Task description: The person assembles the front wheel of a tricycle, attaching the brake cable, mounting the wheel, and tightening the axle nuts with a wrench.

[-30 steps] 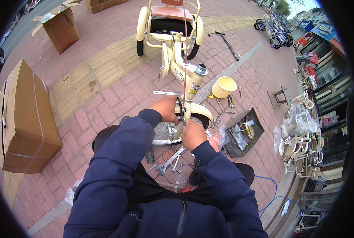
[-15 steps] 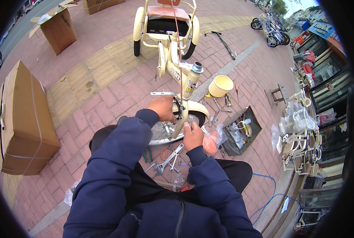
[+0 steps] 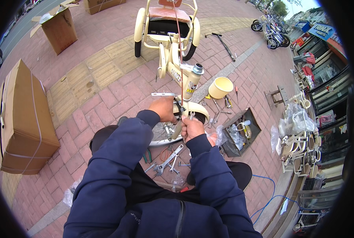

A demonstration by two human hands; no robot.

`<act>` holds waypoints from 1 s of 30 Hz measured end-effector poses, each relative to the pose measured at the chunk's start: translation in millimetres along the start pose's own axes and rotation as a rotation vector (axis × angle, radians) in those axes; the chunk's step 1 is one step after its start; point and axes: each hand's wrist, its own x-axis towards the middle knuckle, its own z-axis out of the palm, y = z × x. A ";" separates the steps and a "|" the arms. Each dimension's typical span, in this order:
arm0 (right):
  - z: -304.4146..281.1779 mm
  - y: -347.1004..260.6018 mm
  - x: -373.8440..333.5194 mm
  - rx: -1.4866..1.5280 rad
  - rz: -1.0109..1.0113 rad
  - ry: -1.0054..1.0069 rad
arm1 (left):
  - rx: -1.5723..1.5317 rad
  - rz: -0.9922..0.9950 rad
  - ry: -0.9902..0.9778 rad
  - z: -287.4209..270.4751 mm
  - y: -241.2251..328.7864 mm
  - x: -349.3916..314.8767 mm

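Observation:
A cream tricycle (image 3: 177, 67) stands in front of me, its front wheel (image 3: 157, 134) between my knees. My left hand (image 3: 164, 109) is closed beside the fork, near the brake parts; its fingertips and what they grip are hidden. In my right hand (image 3: 192, 127) is a small silver wrench (image 3: 192, 114), its open end sticking up past the fingers. That hand is at the right side of the fork (image 3: 177, 130), close to the front mudguard (image 3: 196, 108). A reddish brake cable (image 3: 179, 43) runs up from the brake. Just above my left hand is a flat metal bracket (image 3: 163, 94).
On the brick paving below the wheel lie several wrenches (image 3: 167, 162) and pliers (image 3: 147, 156). To the right are a metal toolbox (image 3: 253, 139), a cream bucket (image 3: 220, 87) and a pump (image 3: 225, 47). A large carton (image 3: 30, 123) stands left; a blue cord (image 3: 273, 186) crosses the ground.
My right hand has moved up slightly along the fork and turned. The wrench's silver end now shows above its fingers. My left hand stays almost where it was.

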 end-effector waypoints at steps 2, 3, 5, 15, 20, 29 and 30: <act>-0.9 -0.6 -1.6 0.006 -0.004 0.002 | 0.011 -0.006 0.013 -1.1 1.5 -0.9; -1.2 -0.5 -2.0 0.012 -0.016 -0.004 | 0.001 -0.008 0.012 -2.0 2.2 -1.3; -3.1 1.6 -3.2 -0.099 -0.095 0.016 | -0.002 -0.022 0.003 -3.6 3.7 -3.0; -60.0 27.3 5.8 -0.311 -0.333 0.170 | -0.096 -0.156 0.081 16.9 23.9 -25.2; -99.1 63.0 19.0 -0.311 -0.211 0.254 | -0.310 -0.119 0.169 36.8 37.2 -63.2; -158.2 173.0 63.5 -1.203 -0.383 0.062 | -0.316 -0.016 0.443 12.0 40.6 -64.3; -161.8 183.4 67.6 -1.256 -0.437 0.068 | -0.299 0.024 0.504 5.7 40.6 -58.3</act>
